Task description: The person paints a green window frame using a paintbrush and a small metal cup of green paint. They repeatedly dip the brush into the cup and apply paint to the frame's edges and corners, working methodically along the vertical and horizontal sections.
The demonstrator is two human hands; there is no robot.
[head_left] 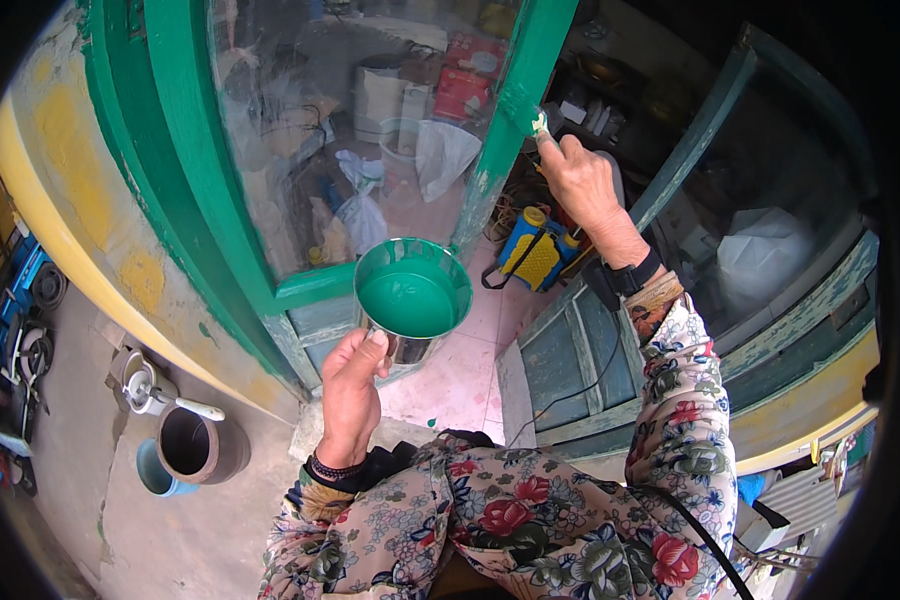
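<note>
Two hands work at the green-painted wooden door frame (pixel 185 150), whose glass pane is dusty and streaked. Well left of the frame and low on the concrete floor stand a dark round pot (pixel 202 446) and a small white ladle (pixel 185 403). Just below the frame's lower rail, the left hand (pixel 352 388) is wrapped around a round metal cup of glossy green paint (pixel 413 295), thumb up its side, held level. Right of the pane, the right hand (pixel 580 180) pinches a small paint-tipped brush (pixel 540 122) against the frame's upright post (pixel 515 120), where old paint flakes. I judge that keeping the cup level and close to the post, and stroking along the wood grain with a lightly loaded brush, would limit drips onto the pink tiles (pixel 460 375).
</note>
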